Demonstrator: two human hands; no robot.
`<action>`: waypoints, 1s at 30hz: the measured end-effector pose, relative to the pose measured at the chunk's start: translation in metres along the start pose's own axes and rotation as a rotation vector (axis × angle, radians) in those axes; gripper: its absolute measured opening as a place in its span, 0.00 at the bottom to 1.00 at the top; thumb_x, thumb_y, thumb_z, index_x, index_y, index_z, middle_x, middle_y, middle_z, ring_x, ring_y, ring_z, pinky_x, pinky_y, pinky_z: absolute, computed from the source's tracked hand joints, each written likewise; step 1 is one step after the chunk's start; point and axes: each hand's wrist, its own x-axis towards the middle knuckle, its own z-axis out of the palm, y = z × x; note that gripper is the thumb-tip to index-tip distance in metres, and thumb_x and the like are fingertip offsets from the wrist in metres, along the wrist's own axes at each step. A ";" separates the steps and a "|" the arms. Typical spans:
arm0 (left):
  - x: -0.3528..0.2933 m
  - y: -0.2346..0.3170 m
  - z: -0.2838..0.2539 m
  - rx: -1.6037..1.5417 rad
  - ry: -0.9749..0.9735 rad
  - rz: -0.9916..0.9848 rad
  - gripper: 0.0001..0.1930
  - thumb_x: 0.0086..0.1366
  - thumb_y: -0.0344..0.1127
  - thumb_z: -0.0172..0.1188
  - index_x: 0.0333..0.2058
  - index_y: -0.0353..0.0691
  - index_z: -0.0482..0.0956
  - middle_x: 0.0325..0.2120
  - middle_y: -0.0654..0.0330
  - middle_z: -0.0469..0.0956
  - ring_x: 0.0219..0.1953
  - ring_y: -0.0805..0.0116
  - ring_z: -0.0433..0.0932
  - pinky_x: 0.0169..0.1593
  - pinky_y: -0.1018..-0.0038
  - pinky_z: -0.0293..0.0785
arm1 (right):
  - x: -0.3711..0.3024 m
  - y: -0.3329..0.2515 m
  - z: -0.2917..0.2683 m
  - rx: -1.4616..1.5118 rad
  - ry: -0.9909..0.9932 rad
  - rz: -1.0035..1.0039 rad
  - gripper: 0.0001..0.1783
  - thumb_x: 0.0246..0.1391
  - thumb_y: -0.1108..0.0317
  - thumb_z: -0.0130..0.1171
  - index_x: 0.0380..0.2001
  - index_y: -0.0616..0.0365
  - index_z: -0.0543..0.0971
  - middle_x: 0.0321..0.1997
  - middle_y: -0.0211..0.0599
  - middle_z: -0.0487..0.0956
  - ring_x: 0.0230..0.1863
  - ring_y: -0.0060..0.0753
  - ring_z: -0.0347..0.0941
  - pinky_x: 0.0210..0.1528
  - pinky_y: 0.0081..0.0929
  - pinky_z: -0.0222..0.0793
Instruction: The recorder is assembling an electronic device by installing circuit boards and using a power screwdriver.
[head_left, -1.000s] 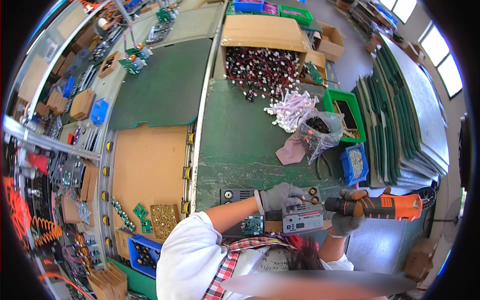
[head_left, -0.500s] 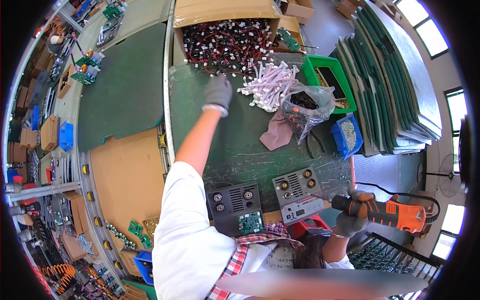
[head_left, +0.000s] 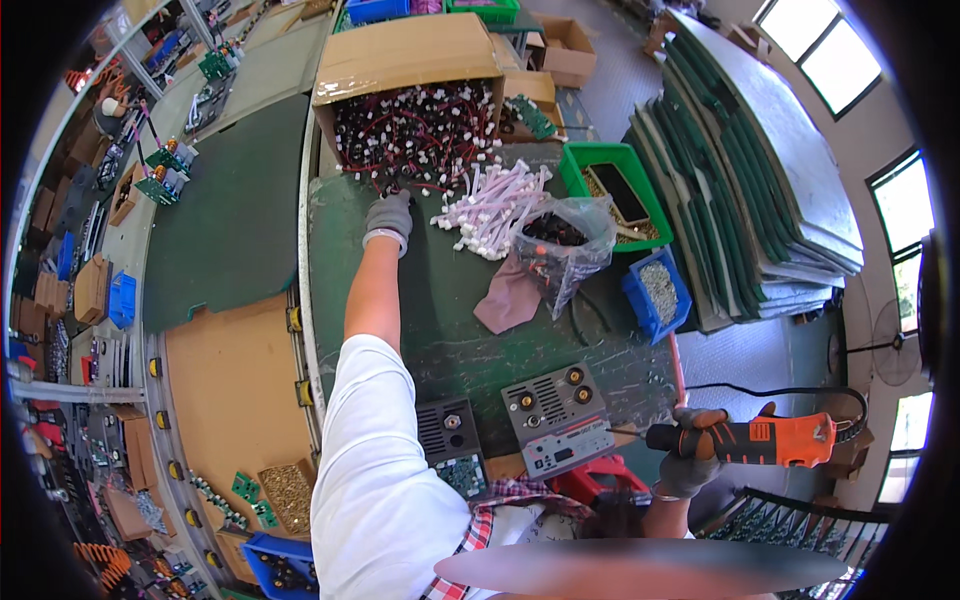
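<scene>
My left hand (head_left: 388, 218), in a grey glove, reaches to the front of a cardboard box (head_left: 410, 55). Its fingers are drawn together at the lower edge of a heap of black parts with red wires and white connectors (head_left: 420, 130); what they pinch is too small to make out. My right hand (head_left: 690, 465), gloved too, grips an orange and black power screwdriver (head_left: 770, 440). The tool's bit points left, towards a grey vented panel with brass terminals (head_left: 553, 400). Beside that lies a second dark panel (head_left: 447, 428), partly behind my left sleeve, with a green circuit board (head_left: 460, 475).
White cables (head_left: 490, 210) lie heaped beside a clear plastic bag (head_left: 565, 240) of dark parts and a pinkish cloth (head_left: 508, 295). A green bin (head_left: 650, 180) and a blue bin of small hardware (head_left: 657, 295) stand at right. Stacked green boards (head_left: 740, 180) rise beyond; a tool cord trails right.
My left hand has moved to the edge of the heap of wired parts. The whole view has shifted, with the bench sitting further left. My right hand still holds the screwdriver.
</scene>
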 end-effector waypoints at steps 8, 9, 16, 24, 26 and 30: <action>0.005 0.005 0.003 -0.113 0.042 -0.055 0.12 0.56 0.40 0.50 0.40 0.49 0.70 0.33 0.57 0.75 0.39 0.56 0.74 0.42 0.61 0.70 | -0.001 0.012 -0.030 -0.024 0.007 0.059 0.24 0.41 0.53 0.58 0.37 0.58 0.68 0.28 0.32 0.69 0.28 0.28 0.66 0.34 0.30 0.66; 0.007 -0.001 0.006 -0.170 0.229 -0.044 0.10 0.56 0.40 0.52 0.36 0.45 0.70 0.27 0.61 0.75 0.32 0.63 0.76 0.37 0.68 0.72 | -0.003 0.013 -0.031 -0.019 0.008 0.074 0.24 0.41 0.53 0.58 0.37 0.58 0.68 0.28 0.32 0.69 0.28 0.28 0.66 0.34 0.30 0.66; -0.039 0.009 -0.051 -1.804 0.035 0.166 0.09 0.53 0.27 0.51 0.35 0.33 0.69 0.23 0.64 0.70 0.24 0.74 0.71 0.30 0.77 0.71 | 0.005 0.009 -0.035 0.095 0.030 0.055 0.23 0.42 0.54 0.56 0.39 0.57 0.67 0.28 0.31 0.69 0.28 0.26 0.66 0.34 0.30 0.65; -0.153 0.035 -0.116 -1.409 0.003 0.356 0.17 0.50 0.32 0.55 0.39 0.30 0.69 0.28 0.60 0.73 0.29 0.72 0.72 0.37 0.78 0.69 | 0.004 -0.022 -0.036 0.229 0.010 0.034 0.28 0.40 0.55 0.59 0.42 0.60 0.64 0.28 0.33 0.69 0.28 0.28 0.67 0.33 0.30 0.66; -0.176 0.040 -0.126 -1.020 0.281 0.594 0.19 0.50 0.37 0.55 0.40 0.31 0.69 0.29 0.58 0.74 0.30 0.68 0.73 0.38 0.75 0.69 | 0.007 -0.029 -0.038 0.223 -0.036 -0.012 0.28 0.40 0.55 0.58 0.42 0.60 0.64 0.28 0.33 0.69 0.28 0.28 0.67 0.33 0.31 0.66; -0.227 0.050 -0.153 -0.741 0.114 0.522 0.19 0.51 0.44 0.54 0.38 0.37 0.69 0.29 0.52 0.74 0.31 0.58 0.74 0.36 0.69 0.68 | 0.012 -0.026 -0.053 0.284 -0.046 -0.033 0.27 0.40 0.56 0.58 0.42 0.60 0.65 0.28 0.34 0.69 0.28 0.29 0.67 0.33 0.34 0.66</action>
